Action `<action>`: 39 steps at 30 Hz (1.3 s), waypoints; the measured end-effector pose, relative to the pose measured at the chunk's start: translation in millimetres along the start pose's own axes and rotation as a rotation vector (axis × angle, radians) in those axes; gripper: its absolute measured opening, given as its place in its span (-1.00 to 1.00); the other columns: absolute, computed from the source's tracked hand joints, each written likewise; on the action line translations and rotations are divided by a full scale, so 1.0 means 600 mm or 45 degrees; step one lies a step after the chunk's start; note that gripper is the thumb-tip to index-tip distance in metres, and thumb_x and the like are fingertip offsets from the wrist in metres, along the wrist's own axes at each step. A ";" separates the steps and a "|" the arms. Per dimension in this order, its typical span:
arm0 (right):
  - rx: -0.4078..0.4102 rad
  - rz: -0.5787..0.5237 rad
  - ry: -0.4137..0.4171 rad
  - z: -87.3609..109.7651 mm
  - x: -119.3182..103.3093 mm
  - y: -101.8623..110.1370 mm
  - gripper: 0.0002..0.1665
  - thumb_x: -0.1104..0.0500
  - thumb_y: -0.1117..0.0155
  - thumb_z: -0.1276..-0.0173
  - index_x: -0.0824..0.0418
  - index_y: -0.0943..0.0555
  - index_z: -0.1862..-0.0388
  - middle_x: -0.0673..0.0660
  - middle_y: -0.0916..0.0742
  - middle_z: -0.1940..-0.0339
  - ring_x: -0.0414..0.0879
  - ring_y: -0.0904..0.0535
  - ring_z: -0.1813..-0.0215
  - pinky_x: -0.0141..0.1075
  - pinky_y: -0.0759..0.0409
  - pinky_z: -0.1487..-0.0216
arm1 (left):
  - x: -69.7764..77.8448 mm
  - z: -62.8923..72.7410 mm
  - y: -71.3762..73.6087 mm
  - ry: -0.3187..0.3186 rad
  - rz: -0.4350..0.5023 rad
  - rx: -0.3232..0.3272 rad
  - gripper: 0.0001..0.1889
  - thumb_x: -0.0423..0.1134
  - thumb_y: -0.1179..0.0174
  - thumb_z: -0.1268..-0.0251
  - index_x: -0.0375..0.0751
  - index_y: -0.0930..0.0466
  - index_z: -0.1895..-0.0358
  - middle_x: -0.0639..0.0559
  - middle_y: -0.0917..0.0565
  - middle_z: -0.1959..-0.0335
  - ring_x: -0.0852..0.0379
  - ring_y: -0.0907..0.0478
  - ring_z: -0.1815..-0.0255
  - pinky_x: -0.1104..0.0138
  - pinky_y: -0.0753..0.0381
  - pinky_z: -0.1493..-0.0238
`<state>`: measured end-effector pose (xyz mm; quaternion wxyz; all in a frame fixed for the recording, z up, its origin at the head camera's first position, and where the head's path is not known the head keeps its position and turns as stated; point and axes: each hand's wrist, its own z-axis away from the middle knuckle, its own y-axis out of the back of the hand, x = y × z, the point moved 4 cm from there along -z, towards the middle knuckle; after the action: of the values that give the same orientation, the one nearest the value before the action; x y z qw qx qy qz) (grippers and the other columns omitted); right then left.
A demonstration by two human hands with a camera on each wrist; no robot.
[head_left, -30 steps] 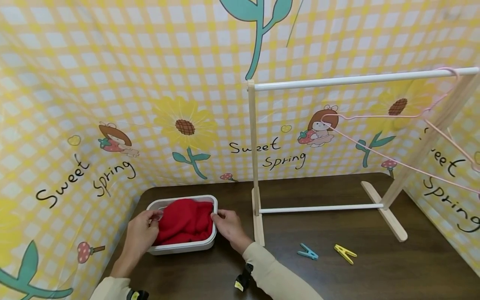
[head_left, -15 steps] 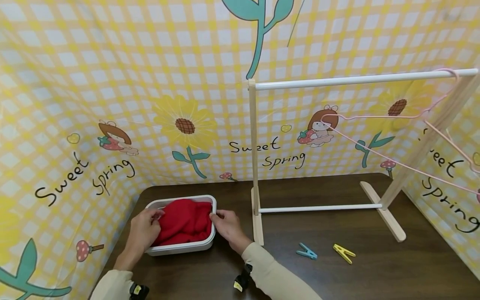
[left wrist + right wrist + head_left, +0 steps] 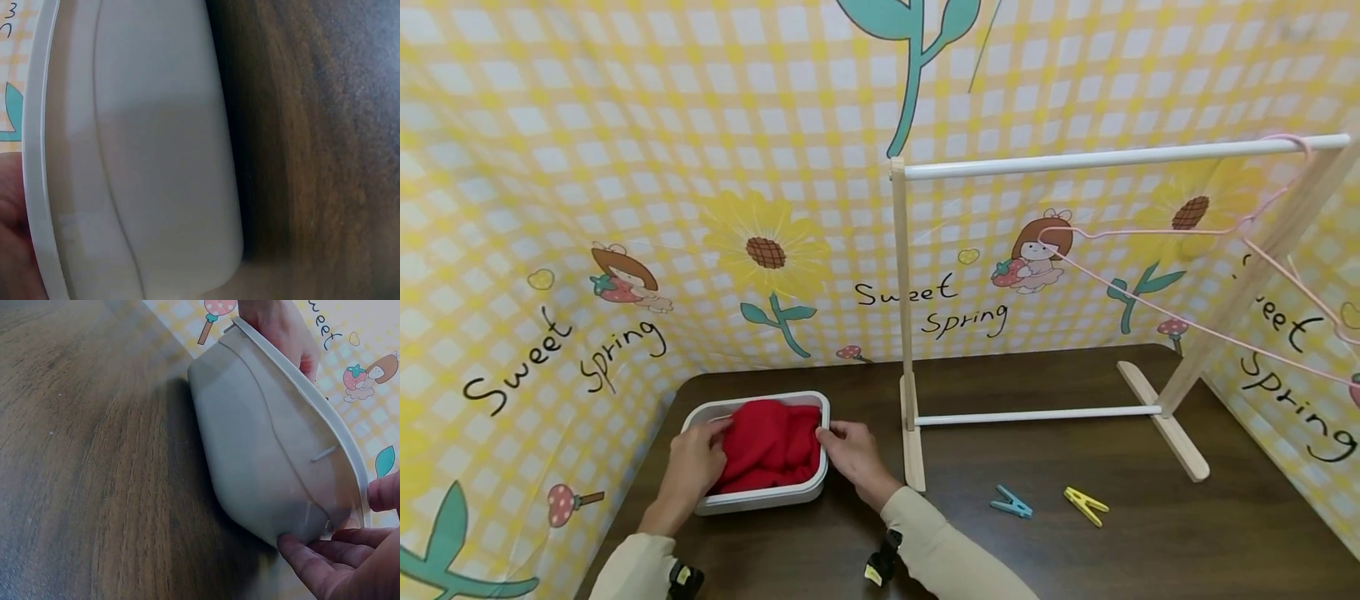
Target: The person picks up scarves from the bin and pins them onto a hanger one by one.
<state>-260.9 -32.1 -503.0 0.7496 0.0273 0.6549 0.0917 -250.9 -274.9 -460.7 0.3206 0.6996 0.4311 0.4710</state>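
A pale plastic tub (image 3: 767, 498) holds a bunched red cloth (image 3: 771, 442). My right hand (image 3: 853, 457) grips the tub's right end. In the right wrist view its thumb (image 3: 384, 492) lies at the rim and the fingers (image 3: 312, 562) press the outer wall from below. My left hand (image 3: 692, 462) reaches over the tub's left end, with fingertips at the cloth's left edge. Only part of that hand (image 3: 12, 231) shows beyond the rim in the left wrist view; I cannot tell whether it pinches the cloth.
Right of the tub stands a wooden rack (image 3: 904, 292) with a white top bar (image 3: 1075, 158). A pink hanger (image 3: 1157, 232) hangs at its right end. Blue (image 3: 1012, 502) and yellow clothespins (image 3: 1086, 506) lie on the brown table (image 3: 955, 550). A checked cloth backdrop (image 3: 820, 100) surrounds the table.
My left hand has shifted right, further in over the tub's left end and the cloth. The right hand keeps its grip on the tub's right end.
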 end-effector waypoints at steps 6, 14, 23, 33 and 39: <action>0.019 0.021 -0.002 0.000 0.002 -0.001 -0.60 -0.02 -0.30 -0.42 0.19 -0.75 -0.09 0.02 -0.79 0.04 -0.19 -0.63 0.01 -0.24 -0.63 -0.06 | -0.004 0.001 -0.008 0.094 -0.020 -0.065 -0.74 -0.45 -0.02 -0.39 -0.66 -0.48 0.02 -0.56 -0.65 0.13 -0.57 -0.58 0.05 -0.24 -0.56 -0.03; 0.040 0.027 -0.004 0.001 0.001 0.000 -0.60 -0.04 -0.31 -0.40 0.16 -0.76 -0.06 0.00 -0.79 0.07 -0.19 -0.62 0.01 -0.26 -0.61 -0.05 | -0.004 -0.007 -0.023 0.239 -0.057 -0.349 -0.45 -0.12 0.02 -0.56 -0.75 -0.31 -0.07 -0.64 -0.56 0.10 -0.58 -0.54 -0.02 -0.21 -0.54 -0.10; 0.042 0.008 0.013 0.004 0.002 -0.002 -0.61 -0.03 -0.31 -0.40 0.17 -0.77 -0.03 0.02 -0.80 0.07 -0.19 -0.62 0.03 -0.27 -0.62 -0.04 | 0.007 -0.013 -0.028 0.425 -0.096 -0.569 -0.20 0.09 0.06 -0.54 -0.83 -0.18 -0.19 -0.70 -0.46 -0.09 -0.58 -0.44 -0.20 -0.19 -0.49 -0.25; 0.033 -0.032 0.006 0.006 0.002 -0.005 -0.64 -0.03 -0.31 -0.40 0.17 -0.78 0.01 -0.01 -0.79 0.19 -0.25 -0.58 0.18 -0.38 -0.58 0.12 | 0.015 -0.016 -0.022 0.365 -0.118 -0.418 -0.43 0.09 -0.16 -0.40 -0.44 -0.47 0.52 -0.34 -0.59 0.45 -0.22 -0.58 0.37 0.06 -0.61 0.27; 0.004 -0.121 -0.018 0.006 0.006 -0.005 -0.64 -0.02 -0.30 -0.41 0.19 -0.77 0.01 0.00 -0.78 0.24 -0.28 -0.61 0.27 -0.39 -0.64 0.21 | 0.028 -0.011 -0.008 0.222 -0.152 -0.125 -0.51 0.03 -0.35 -0.24 -0.26 -0.43 0.65 -0.16 -0.51 0.61 -0.15 -0.51 0.50 0.10 -0.39 0.47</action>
<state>-256.5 -34.2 -506.6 0.7578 -0.0018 0.6502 0.0547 -255.7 -257.2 -456.2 0.3432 0.6125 0.4747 0.5308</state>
